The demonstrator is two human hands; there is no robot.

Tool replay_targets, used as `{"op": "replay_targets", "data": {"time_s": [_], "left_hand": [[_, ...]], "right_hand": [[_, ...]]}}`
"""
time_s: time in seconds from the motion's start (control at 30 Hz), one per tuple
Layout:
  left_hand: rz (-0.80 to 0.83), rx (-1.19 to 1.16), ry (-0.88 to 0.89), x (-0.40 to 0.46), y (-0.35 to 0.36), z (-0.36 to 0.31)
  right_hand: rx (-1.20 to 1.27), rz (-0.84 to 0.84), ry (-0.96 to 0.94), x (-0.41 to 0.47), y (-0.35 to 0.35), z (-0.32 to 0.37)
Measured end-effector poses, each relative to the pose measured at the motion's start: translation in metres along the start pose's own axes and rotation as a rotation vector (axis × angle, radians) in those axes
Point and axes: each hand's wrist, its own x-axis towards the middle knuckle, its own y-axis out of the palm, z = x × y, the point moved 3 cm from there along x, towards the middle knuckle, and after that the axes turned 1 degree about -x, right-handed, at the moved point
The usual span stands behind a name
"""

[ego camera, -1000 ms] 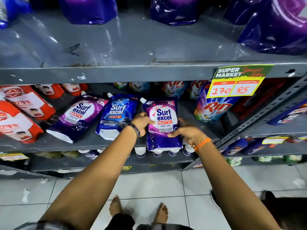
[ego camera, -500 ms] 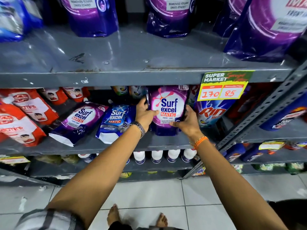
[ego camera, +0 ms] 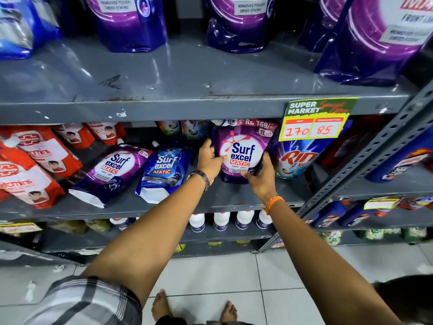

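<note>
Middle shelf (ego camera: 234, 200), grey metal, shop aisle.

- The purple Surf Excel pouch (ego camera: 241, 153) stands upright between both hands, its front label facing out and its top tucked just under the lip of the upper shelf (ego camera: 187, 73). Whether its base sits on the middle shelf or hangs just above it cannot be told.
- The left hand (ego camera: 208, 158) grips the pouch's left edge, thumb laid across the front beside the logo and fingers gone behind.
- The right hand (ego camera: 260, 177) holds the lower right corner, thumb at the bottom of the front and fingers curled round the right side.
- Just right of the pouch is a blue Rin pouch (ego camera: 297, 160), upright and partly behind a yellow price tag (ego camera: 316, 120) reading 170 and 85.
- Left of the left hand, a blue Surf Excel pouch (ego camera: 164, 170) lies tilted back. Beside it is a second purple pouch (ego camera: 112, 170), also lying down.
- At the far left are red pouches (ego camera: 35, 165), lying flat.
- White bottles (ego camera: 221, 220) stand in a row on the shelf below, under the forearms.
- Large purple packs (ego camera: 131, 22) stand on the upper shelf.
- Bare feet (ego camera: 161, 306) are on the tiled floor (ego camera: 210, 270).
</note>
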Motion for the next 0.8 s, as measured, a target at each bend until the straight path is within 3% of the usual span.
{"op": "replay_targets", "data": {"time_s": [0.2, 0.33, 0.37, 0.47, 0.53, 0.6, 0.67, 0.8], "left_hand": [[0.03, 0.031, -0.016, -0.007, -0.028, -0.007], [-0.147, 0.217, 0.048, -0.019, -0.101, -0.006], [-0.219, 0.283, 0.052, -0.023, -0.124, -0.003], [-0.39, 0.575, -0.088, -0.026, -0.19, 0.009], [-0.357, 0.746, -0.23, -0.026, -0.214, 0.019], [-0.247, 0.836, -0.357, -0.028, -0.22, 0.026], [-0.192, 0.763, -0.422, -0.03, -0.216, 0.034], [-0.211, 0.342, -0.435, -0.02, -0.211, 0.05]], "right_hand": [[0.116, -0.033, 0.089, -0.01, 0.003, 0.0], [0.27, -0.332, 0.226, -0.054, 0.015, 0.013], [0.281, -0.324, 0.252, -0.063, 0.027, 0.013], [0.333, -0.031, 0.345, -0.07, 0.091, 0.015], [0.339, 0.137, 0.387, -0.062, 0.131, 0.027], [0.299, 0.187, 0.445, -0.045, 0.166, 0.034], [0.247, 0.181, 0.519, -0.025, 0.19, 0.034], [0.292, 0.159, 0.631, -0.002, 0.216, 0.037]]}}
